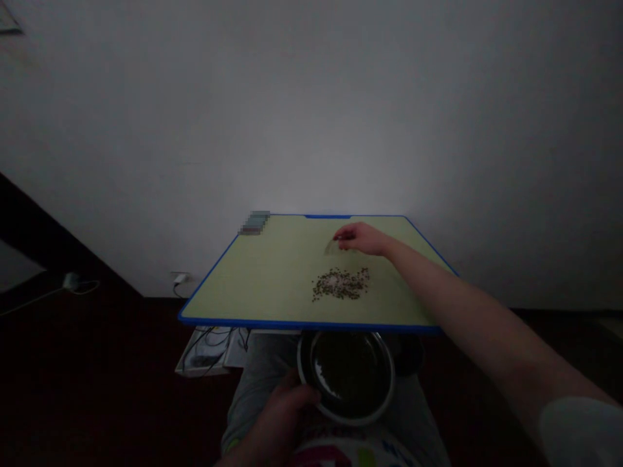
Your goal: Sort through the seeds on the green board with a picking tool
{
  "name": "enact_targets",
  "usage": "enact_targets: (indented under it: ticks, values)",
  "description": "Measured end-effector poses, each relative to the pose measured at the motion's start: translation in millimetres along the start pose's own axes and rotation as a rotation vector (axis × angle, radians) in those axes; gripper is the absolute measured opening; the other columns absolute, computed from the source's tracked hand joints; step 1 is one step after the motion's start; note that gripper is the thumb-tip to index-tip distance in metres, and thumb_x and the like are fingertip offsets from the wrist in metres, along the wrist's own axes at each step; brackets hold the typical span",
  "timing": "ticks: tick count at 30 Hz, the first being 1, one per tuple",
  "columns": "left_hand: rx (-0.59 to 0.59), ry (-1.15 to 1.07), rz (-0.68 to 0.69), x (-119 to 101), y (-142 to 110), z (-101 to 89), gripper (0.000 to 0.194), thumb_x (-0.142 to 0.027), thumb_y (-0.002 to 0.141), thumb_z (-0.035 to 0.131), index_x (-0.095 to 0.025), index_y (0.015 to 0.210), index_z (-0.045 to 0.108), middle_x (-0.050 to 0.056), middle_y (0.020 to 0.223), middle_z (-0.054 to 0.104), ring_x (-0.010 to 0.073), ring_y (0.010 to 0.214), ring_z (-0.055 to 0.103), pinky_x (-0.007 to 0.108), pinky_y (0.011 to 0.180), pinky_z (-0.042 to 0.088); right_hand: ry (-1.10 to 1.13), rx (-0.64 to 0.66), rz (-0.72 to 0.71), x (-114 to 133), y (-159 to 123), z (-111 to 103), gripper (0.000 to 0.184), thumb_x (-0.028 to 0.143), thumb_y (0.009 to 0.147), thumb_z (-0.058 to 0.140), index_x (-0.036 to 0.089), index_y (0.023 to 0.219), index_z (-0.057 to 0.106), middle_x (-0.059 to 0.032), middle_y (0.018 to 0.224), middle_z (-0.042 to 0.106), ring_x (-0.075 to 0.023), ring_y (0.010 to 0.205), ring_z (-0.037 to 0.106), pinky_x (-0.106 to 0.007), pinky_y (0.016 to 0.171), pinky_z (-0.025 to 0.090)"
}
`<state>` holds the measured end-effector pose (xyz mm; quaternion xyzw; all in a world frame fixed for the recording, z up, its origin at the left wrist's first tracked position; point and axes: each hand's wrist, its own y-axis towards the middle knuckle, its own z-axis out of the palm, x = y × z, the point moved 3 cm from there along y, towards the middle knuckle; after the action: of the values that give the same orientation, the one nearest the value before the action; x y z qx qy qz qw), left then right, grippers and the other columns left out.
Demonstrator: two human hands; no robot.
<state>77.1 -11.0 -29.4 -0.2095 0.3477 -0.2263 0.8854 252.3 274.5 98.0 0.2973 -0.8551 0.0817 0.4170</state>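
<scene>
My left hand (287, 405) is closed on the near-left rim of a round metal bowl (387, 395). The bowl rests over my lap, just under the table's front edge, and its inside looks dark. Over the table, my right hand (357, 238) has its fingers curled in a pinch. A thin, pale, see-through piece (330, 247) shows at its fingertips; its kind is unclear. In front of that hand, a scattered patch of small brown grains (348, 285) mixed with whitish ones lies on the tabletop.
The pale yellow-green table (253, 285) has a blue rim and stands against a grey wall (311, 117). A blurred-out flat item (256, 222) lies at its back-left corner. Below left sits a white box (204, 350) with cables. A plug (180, 279) is in the wall.
</scene>
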Motion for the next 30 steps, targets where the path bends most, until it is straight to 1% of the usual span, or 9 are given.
enact_targets:
  ticks: [3,4,6,10,13,17,20,25,30]
  values:
    - [0.003,0.003,-0.002,2,4,-3.4,0.064,0.002,0.054,0.060,-0.012,0.116,0.058,0.012,0.086,0.077,0.0327,0.089,0.071,0.048,0.081,0.055,-0.182,-0.167,0.193,-30,-32,-36,0.029,0.016,0.076,0.063,0.013,0.105,0.067,-0.0046,0.078,0.070,-0.0120,0.063,0.062,-0.022,0.060,0.048]
    - [0.003,0.009,0.001,2,5,-3.4,0.063,0.002,0.053,0.061,-0.012,0.115,0.059,0.012,0.085,0.077,0.0328,0.088,0.071,0.048,0.081,0.055,-0.264,-0.201,0.271,-40,-42,-44,0.028,0.016,0.076,0.064,0.013,0.103,0.067,-0.0047,0.076,0.070,-0.0123,0.062,0.062,-0.022,0.058,0.047]
    - [-0.011,0.027,0.012,2,4,-2.3,0.059,0.002,0.054,0.061,-0.011,0.112,0.060,0.012,0.084,0.077,0.0324,0.088,0.072,0.047,0.081,0.055,-0.312,-0.212,0.333,-52,-59,-48,0.025,0.014,0.074,0.064,0.009,0.098,0.069,-0.0069,0.072,0.070,-0.0136,0.058,0.061,-0.023,0.054,0.046]
    - [0.008,0.042,-0.004,2,0,3.1,0.058,0.001,0.057,0.059,-0.012,0.113,0.060,0.011,0.087,0.077,0.0309,0.089,0.072,0.046,0.082,0.055,-0.372,-0.224,0.357,-51,-71,-32,0.024,0.017,0.075,0.064,0.010,0.096,0.070,-0.0075,0.073,0.071,-0.0147,0.058,0.061,-0.024,0.055,0.045]
    - [0.017,0.047,-0.004,2,0,3.4,0.060,0.002,0.056,0.059,-0.012,0.115,0.060,0.011,0.087,0.077,0.0307,0.089,0.071,0.046,0.083,0.055,-0.401,-0.211,0.314,-37,-66,-12,0.024,0.022,0.074,0.066,0.012,0.095,0.071,-0.0074,0.080,0.072,-0.0164,0.068,0.063,-0.025,0.062,0.046]
    - [-0.005,0.041,0.004,3,5,-1.3,0.061,0.001,0.054,0.061,-0.012,0.114,0.060,0.010,0.081,0.077,0.0319,0.087,0.071,0.046,0.080,0.055,-0.417,-0.162,0.254,-17,-58,11,0.024,0.025,0.073,0.067,0.015,0.094,0.071,-0.0059,0.081,0.072,-0.0170,0.071,0.064,-0.025,0.065,0.045]
    - [0.009,0.033,0.024,3,6,-1.4,0.059,0.001,0.052,0.061,-0.011,0.110,0.063,0.010,0.078,0.077,0.0320,0.084,0.072,0.046,0.078,0.056,-0.403,-0.112,0.221,-6,-56,22,0.024,0.025,0.073,0.067,0.015,0.094,0.070,-0.0054,0.079,0.072,-0.0166,0.070,0.064,-0.025,0.064,0.045]
    - [0.004,0.035,0.022,2,3,-0.1,0.058,-0.001,0.055,0.061,-0.014,0.111,0.062,0.009,0.082,0.077,0.0305,0.081,0.072,0.044,0.075,0.057,-0.363,-0.035,0.176,4,-50,18,0.019,0.021,0.075,0.063,0.015,0.093,0.068,-0.0032,0.073,0.072,-0.0135,0.062,0.064,-0.022,0.060,0.046]
    - [-0.021,0.044,-0.002,2,2,-3.1,0.059,-0.001,0.055,0.061,-0.013,0.113,0.060,0.011,0.084,0.076,0.0308,0.084,0.072,0.045,0.076,0.057,-0.385,-0.032,0.150,1,-24,4,0.015,0.019,0.075,0.062,0.015,0.088,0.068,-0.0027,0.071,0.070,-0.0139,0.062,0.063,-0.023,0.061,0.045]
